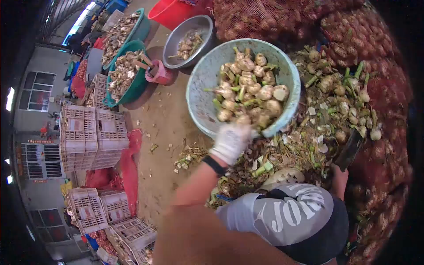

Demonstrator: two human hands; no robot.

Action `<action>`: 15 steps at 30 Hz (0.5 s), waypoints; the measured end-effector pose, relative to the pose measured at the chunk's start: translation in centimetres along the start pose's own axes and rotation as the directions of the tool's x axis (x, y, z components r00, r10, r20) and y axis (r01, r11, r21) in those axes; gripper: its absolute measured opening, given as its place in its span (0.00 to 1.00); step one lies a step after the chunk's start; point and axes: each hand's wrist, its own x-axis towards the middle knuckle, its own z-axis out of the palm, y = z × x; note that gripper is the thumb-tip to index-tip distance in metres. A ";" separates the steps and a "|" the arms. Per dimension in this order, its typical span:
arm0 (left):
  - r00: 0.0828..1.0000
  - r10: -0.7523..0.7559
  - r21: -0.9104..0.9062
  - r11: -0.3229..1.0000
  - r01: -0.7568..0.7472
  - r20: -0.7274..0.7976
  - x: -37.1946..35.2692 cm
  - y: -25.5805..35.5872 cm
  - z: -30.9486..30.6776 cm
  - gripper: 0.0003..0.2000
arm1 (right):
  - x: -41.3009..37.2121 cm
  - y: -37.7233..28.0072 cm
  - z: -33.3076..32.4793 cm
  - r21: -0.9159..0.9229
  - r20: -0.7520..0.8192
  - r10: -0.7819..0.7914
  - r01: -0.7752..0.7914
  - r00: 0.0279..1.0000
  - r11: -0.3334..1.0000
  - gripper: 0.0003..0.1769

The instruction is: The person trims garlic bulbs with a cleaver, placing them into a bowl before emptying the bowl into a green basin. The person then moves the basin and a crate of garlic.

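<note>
Garlic bulbs [247, 88] lie heaped in a large light-blue basin [201, 79], some with green stem stubs attached. The left hand [233, 142], in a white glove with a black band [215, 165] at the wrist, is at the basin's near rim beside the lowest bulbs; its fingers are motion-blurred, and it cannot be told how far open they are or whether they grip a bulb. The right hand [339, 176] is closed on the lower end of a dark blade [349, 150], which is tilted over the trimmings [300, 154] to the right of the basin. Loose garlic with stems [353, 86] lies beyond the blade, and red net sacks [265, 17] line the far and right sides. A grey shirt [287, 216] with pale lettering is in the foreground. Left of the basin are a grey metal bowl [170, 48], a pink bucket [164, 76], and a green tub [143, 84] of garlic; slatted crates [79, 132] stand farther left.
</note>
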 end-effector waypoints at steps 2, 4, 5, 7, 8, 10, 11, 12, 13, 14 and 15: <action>0.995 -0.013 0.185 0.983 -0.005 0.097 -0.8 -4.2 -0.9 0.09 | 0.1 1.4 -0.1 0.080 0.008 -0.018 0.018 1.000 0.997 0.16; 0.995 -0.032 0.340 0.938 0.063 -0.096 -2.8 -7.2 -0.6 0.15 | 0.5 3.1 -0.6 0.000 -0.074 -0.149 0.149 0.986 0.989 0.19; 0.955 -0.030 0.404 0.902 0.153 -0.296 -3.9 -8.3 -0.2 0.18 | 0.4 2.8 -0.7 -0.013 -0.078 -0.142 0.142 0.987 0.990 0.19; 0.865 -0.397 -0.080 0.916 0.392 -0.306 -7.5 -12.7 6.1 0.18 | 0.2 1.5 0.6 -0.066 -0.025 -0.029 0.027 0.999 0.997 0.10; 0.705 -0.697 -0.521 0.654 0.548 -0.133 -9.0 -13.7 9.1 0.18 | -0.1 1.4 1.1 -0.080 -0.089 -0.062 0.054 0.994 0.995 0.11; 0.500 -0.851 -0.369 0.522 0.769 -0.163 -10.4 -9.3 12.6 0.20 | 0.8 2.5 0.6 -0.037 -0.037 0.017 -0.018 0.999 0.999 0.13; 0.262 -0.935 -0.209 0.313 0.926 -0.239 -10.4 -7.9 13.8 0.22 | 1.1 2.8 0.7 0.006 0.031 0.096 -0.097 0.995 0.995 0.15; 0.363 -0.929 -0.350 0.364 0.863 -0.070 -9.6 -7.7 14.2 0.23 | 0.6 2.1 1.3 0.014 0.024 0.095 -0.095 0.995 0.995 0.15; 0.475 -0.875 -0.489 0.375 0.788 0.094 -9.2 -7.5 14.5 0.24 | -0.7 0.7 1.9 0.072 0.027 0.078 -0.080 0.997 0.994 0.13; 0.557 -0.810 -0.572 0.372 0.731 0.186 -9.0 -9.3 18.9 0.24 | -2.1 -0.3 2.2 0.123 0.024 0.066 -0.069 0.998 0.990 0.11; 0.567 -0.798 -0.573 0.373 0.730 0.203 -10.4 -10.9 22.9 0.24 | -3.0 -1.0 2.2 0.117 0.004 0.077 -0.077 0.997 0.990 0.11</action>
